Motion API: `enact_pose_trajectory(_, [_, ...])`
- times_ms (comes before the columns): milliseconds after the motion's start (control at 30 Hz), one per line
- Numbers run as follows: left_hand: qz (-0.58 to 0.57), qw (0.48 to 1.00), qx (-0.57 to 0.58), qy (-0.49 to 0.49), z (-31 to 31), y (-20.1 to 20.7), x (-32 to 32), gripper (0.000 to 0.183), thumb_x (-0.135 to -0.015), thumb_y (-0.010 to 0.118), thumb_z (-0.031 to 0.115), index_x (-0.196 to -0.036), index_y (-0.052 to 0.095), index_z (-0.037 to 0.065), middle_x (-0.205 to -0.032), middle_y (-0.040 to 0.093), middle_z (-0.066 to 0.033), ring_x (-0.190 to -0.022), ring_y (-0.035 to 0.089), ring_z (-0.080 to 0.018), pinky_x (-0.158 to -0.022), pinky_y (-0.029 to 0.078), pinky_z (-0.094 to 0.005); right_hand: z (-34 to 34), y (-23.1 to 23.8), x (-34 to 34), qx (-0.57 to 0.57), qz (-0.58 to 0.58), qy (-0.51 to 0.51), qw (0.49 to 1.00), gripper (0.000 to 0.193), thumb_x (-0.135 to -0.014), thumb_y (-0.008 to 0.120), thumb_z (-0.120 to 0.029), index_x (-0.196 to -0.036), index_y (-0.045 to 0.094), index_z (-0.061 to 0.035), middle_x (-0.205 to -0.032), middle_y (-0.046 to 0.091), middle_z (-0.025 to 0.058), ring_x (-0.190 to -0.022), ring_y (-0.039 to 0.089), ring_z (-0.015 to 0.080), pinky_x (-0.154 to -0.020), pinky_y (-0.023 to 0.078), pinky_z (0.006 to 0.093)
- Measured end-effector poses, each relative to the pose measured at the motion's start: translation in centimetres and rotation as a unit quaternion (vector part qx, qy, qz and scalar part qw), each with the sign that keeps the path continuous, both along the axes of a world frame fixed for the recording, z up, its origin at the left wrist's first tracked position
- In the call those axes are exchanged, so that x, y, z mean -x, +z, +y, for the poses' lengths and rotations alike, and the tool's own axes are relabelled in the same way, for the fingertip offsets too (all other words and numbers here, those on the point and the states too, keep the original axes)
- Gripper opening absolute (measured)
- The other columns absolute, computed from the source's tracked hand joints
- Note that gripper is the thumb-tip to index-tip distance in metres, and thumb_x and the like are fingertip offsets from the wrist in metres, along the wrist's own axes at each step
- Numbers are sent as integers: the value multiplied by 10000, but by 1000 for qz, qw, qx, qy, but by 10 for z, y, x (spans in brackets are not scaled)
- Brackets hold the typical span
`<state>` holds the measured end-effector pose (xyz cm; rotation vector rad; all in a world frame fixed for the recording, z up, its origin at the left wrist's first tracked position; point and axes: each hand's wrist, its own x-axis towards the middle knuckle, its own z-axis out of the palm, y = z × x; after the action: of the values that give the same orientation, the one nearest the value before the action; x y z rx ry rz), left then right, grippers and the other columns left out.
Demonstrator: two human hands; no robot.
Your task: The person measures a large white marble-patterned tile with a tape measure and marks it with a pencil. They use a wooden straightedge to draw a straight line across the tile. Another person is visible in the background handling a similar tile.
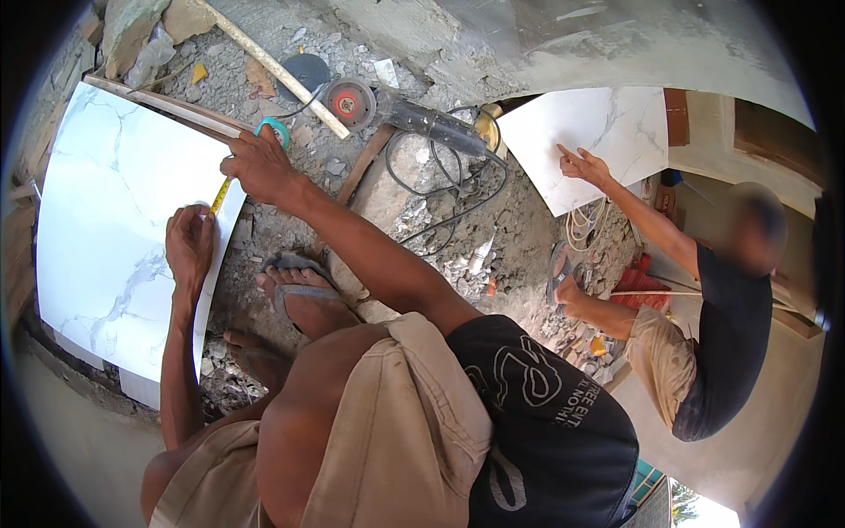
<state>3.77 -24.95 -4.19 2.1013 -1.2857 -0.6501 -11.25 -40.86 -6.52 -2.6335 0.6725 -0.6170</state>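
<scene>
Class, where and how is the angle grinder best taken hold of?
From above, around the angle grinder's long black body, probably: it lies mostly uncovered and looks narrow enough to wrap, away from the disc at its left end, while cable loops crowd its near side.

Big white marble-look tiles with grey veins (106,229) (620,119): I count two, plus a pale edge (139,389) under the left one, can't tell if that's a third. Just one teal-cased yellow tape measure (277,132), one black-bodied angle grinder (427,123), one long off-white stick (273,69), one flat dark round piece (305,72) and one loose coil of pale cable (583,231). Three hands total: the wearer's left hand (189,242) and right hand (261,167), plus one co-worker's hand (584,165). Grey rubble bits (220,84)? Way too many, lol.
</scene>
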Motion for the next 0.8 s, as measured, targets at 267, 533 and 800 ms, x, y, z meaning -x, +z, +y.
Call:
enact_pose_trajectory(267, [-30, 999, -15, -19, -10, 5, 3, 120, -928, 669, 131, -1013, 709, 56, -901, 662, -69, -869, 606, -238, -784, 501, -371, 1, 3, 8, -21, 17, -2, 1000, 167, -894, 601, -98, -925, 743, -183, -884, 600, 45, -938, 573, 233, -824, 336, 446])
enact_pose_trajectory(533, [-43, 998, -24, -26, -10, 2, -2, 112, -900, 680, 104, -1005, 701, 74, -875, 653, -64, -867, 608, -230, -779, 505, -376, 25, 50, 15, -157, 51, -32, 986, 567, -939, 518, -22, -1495, 474, -126, -959, 593, 172, -952, 578, 339, -785, 419, 473])
enact_pose_trajectory(800, [-24, 999, -32, -27, -12, 7, -1, 114, -895, 686, 95, -1005, 699, 69, -864, 648, -65, -865, 604, -235, -780, 501, -374, 23, 47, 19, -360, -62, -69, 928, 266, -1014, 443, -15, -1279, 441, 1, -933, 641, 223, -808, 647, 391, -733, 509, 455])
